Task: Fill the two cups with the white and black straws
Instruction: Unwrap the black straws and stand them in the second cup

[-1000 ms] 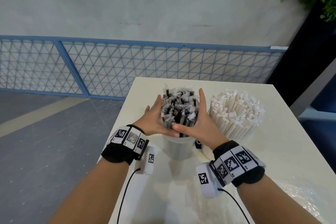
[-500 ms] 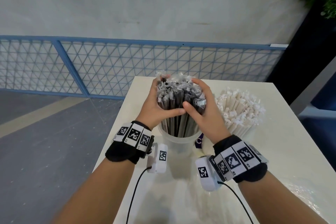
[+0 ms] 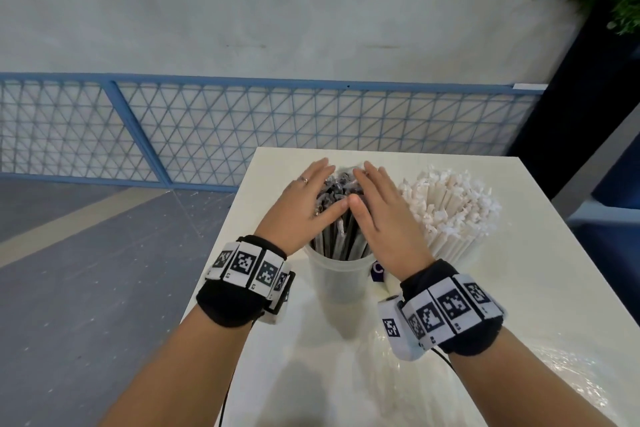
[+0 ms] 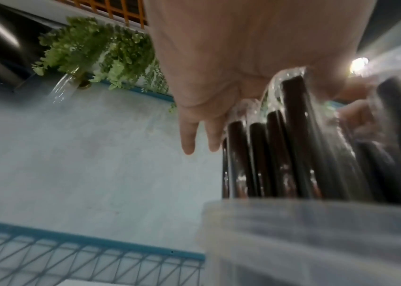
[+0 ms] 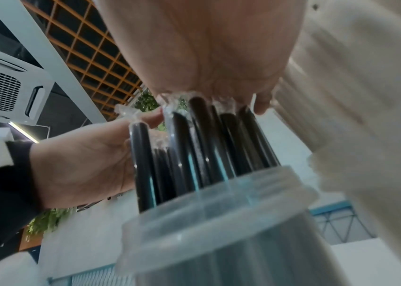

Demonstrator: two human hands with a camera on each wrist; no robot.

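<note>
Black straws (image 3: pixel 337 218), each in clear wrap, stand upright in a translucent cup (image 3: pixel 337 279) at table (image 3: pixel 519 305) centre. Head view: left hand (image 3: pixel 304 201) and right hand (image 3: pixel 377 211) both lie flat on the bundle's top, fingers straight and close together, thumbs touching at the near side. Neither grips. White straws (image 3: pixel 450 211) fan from a second cup, mostly hidden, just right of the right hand.

Left wrist view: palm (image 4: pixel 243 58) presses straw tips (image 4: pixel 292 81); fingertips (image 4: pixel 189 143) extend past the bundle's edge, holding nothing. Cup rim (image 4: pixel 316 212) directly below.

Right wrist view: palm (image 5: pixel 206 58) on wrapper ends; straws (image 5: pixel 194 151) run straight down into cup (image 5: pixel 231 222). Left hand (image 5: pixel 79 164) flanks the bundle's side.

Judgement: long axis vertical, hands directly above, equally near; any seating push goes straight down. Tips stand uneven, so levelling seems the step in hand.
</note>
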